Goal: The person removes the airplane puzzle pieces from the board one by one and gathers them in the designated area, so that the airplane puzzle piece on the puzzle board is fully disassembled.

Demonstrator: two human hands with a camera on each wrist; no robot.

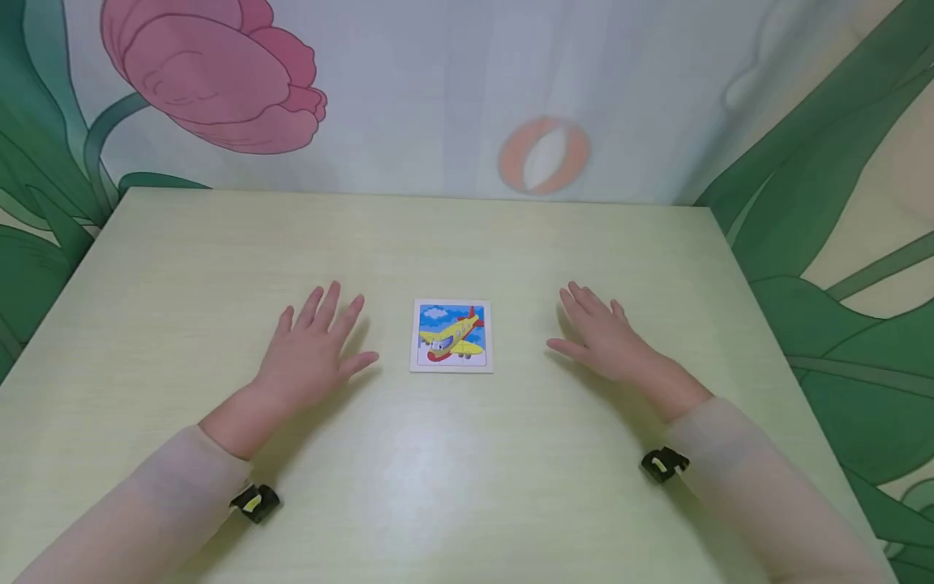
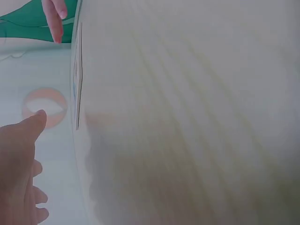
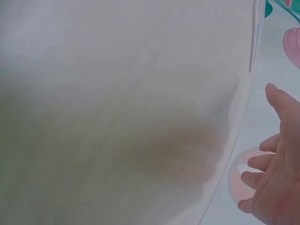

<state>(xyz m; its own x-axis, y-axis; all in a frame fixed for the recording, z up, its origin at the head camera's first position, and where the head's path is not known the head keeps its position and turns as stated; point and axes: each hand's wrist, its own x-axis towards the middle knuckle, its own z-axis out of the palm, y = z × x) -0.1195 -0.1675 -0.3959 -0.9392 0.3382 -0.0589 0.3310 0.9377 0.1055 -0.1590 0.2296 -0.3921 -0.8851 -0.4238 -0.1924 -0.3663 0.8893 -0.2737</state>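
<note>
A small square picture puzzle (image 1: 452,336) with a white border lies flat on the table, showing a yellow cartoon airplane with red parts on a blue sky. To its left is my left hand (image 1: 310,349), fingers spread and palm down above the tabletop, holding nothing. On the other side, my right hand (image 1: 601,337) hovers with straight fingers, also holding nothing. Both wrist views show a gap between the hands and their shadows on the table. In the left wrist view the puzzle (image 2: 78,77) appears edge-on as a thin slab.
The pale wood-grain table (image 1: 438,487) ends at a wall behind it, painted with a pink flower (image 1: 212,73), an orange ring shape (image 1: 511,154) and green leaves (image 1: 861,389). A small black device (image 1: 257,503) sits at the left sleeve, another (image 1: 664,464) at the right.
</note>
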